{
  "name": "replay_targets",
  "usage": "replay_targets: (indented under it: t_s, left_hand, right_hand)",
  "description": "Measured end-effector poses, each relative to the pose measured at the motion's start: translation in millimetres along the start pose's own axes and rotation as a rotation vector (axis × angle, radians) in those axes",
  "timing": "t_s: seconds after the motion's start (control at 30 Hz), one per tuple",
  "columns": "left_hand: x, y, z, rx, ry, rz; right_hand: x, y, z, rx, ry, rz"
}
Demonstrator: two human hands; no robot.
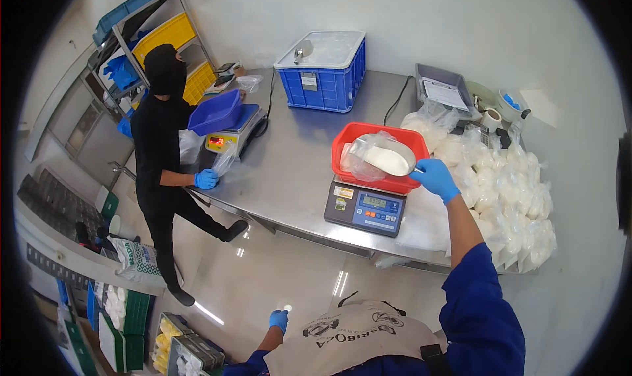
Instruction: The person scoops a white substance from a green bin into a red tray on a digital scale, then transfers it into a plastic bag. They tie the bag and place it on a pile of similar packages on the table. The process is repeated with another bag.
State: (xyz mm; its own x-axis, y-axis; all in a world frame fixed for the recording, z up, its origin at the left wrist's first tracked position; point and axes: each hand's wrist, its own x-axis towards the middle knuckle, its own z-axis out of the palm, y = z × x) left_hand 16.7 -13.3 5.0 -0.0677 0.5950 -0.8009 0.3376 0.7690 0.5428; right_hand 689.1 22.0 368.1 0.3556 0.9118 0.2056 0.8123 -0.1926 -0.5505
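My right hand (438, 179), in a blue glove, grips the handle of a metal scoop (411, 155) heaped with white powder (387, 159). The scoop is over a red plastic basin (416, 139), with a clear plastic bag (361, 167) around its front. Beneath the basin stands a dark digital scale (364, 208) with a lit display. Low in the picture, away from the table, my left hand (279, 319), also gloved, is closed. A small white round thing (288, 307) shows at its fingertips, too small to name.
Filled bags of white powder (507, 192) crowd the table's right end. Behind stands a lidded blue crate (322, 86), with a grey tray (441, 86) to its right. At left, a person in black (161, 126) holds a clear bag beside another scale (224, 142) bearing a purple basin (215, 111).
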Motion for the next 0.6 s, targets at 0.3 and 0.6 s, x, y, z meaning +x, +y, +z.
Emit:
replay_targets:
  t_s: [0.3, 0.6]
  left_hand:
    - [-7.5, 17.3, 24.3, 0.026, 0.01, 0.012]
    - [27.3, 30.7, 39.6, 0.076, 0.135, 0.161]
  right_hand:
    - [-25.6, -14.5, -45.0, -0.038, 0.042, 0.081]
    - [23.0, -12.1, 0.5, -0.32, -0.003, -0.012]
